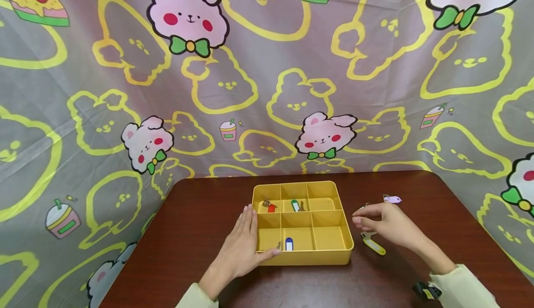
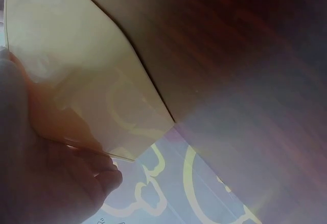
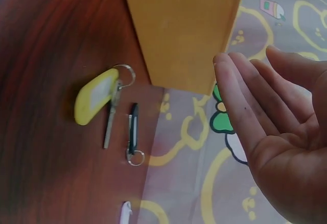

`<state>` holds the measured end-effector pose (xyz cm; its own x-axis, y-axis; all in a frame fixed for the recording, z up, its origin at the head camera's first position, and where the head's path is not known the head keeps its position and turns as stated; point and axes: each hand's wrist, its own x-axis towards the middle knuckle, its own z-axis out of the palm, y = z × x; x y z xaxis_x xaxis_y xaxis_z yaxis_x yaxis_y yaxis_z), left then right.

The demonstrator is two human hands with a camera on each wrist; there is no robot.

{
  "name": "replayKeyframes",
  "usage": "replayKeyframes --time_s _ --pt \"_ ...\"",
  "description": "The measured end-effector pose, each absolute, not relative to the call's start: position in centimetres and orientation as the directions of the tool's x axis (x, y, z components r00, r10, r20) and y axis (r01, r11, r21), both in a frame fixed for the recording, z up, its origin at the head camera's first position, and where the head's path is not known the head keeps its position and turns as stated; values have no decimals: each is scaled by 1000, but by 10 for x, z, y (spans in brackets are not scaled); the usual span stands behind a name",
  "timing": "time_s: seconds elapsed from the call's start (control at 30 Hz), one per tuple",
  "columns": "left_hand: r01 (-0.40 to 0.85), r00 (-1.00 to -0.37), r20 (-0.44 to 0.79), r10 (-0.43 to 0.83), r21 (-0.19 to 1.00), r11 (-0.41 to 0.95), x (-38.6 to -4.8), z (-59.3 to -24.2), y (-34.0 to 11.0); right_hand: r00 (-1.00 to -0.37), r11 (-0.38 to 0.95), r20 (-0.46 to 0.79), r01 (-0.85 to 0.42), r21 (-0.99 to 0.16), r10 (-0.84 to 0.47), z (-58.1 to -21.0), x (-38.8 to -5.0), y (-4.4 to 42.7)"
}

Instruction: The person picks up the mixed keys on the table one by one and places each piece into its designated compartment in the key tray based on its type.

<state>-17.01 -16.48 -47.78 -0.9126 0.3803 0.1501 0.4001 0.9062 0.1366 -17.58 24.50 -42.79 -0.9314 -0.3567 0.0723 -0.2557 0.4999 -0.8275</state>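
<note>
A yellow six-compartment box sits on the table. My left hand rests against its left side, fingers straight along the wall and thumb over the front rim; the left wrist view shows that hand at the wall. My right hand hovers beyond the box's right side, fingers loosely bent and holding nothing. Under and near it lie a key with a yellow tag, a key ring with a dark tag, partly hidden in the head view, and a pale purple tag.
Inside the box, a red tag lies back left, a green tag back middle and a blue tag front middle. A patterned curtain hangs around the brown table. A dark device is at the right wrist.
</note>
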Motion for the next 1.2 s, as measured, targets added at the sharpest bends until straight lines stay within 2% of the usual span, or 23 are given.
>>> replayKeyframes --time_s 0.4,0.6,0.9,1.2 --pt "402 -911 159 380 136 906 -169 -476 -165 -936 720 192 -351 -599 -296 -444 -173 245" --pt "403 -911 157 382 138 905 -169 -476 -165 -918 759 266 -395 -518 -295 -455 -170 248" --pt "404 -911 150 384 136 905 -170 -477 -166 -907 804 311 -403 -438 -285 -468 -164 249" --pt "401 -913 151 380 143 905 -169 -477 -165 -867 789 330 -483 -379 -372 -477 -166 249"
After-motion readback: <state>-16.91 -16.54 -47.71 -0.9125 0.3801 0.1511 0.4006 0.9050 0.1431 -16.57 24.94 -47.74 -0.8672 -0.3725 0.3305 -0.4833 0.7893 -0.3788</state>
